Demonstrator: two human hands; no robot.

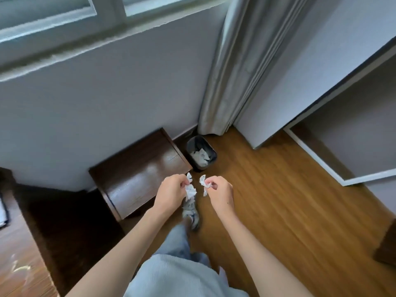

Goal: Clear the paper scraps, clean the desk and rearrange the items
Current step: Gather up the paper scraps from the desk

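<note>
Paper scraps (pixel 190 190) are being pinched in both hands' grip, left hand (pixel 171 192) and right hand (pixel 220 195), just short of the bin (pixel 201 153); release above the bin seems to be needed next.

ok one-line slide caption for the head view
Both hands, left and right, carry paper scraps toward the bin.

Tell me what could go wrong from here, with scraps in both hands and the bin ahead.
1. The left hand and right hand pinch crumpled paper scraps short of the small black bin; released now, they would likely land on the wood floor.
2. The bin's opening is narrow and already holds paper, so a toss could miss or bounce out.
</note>
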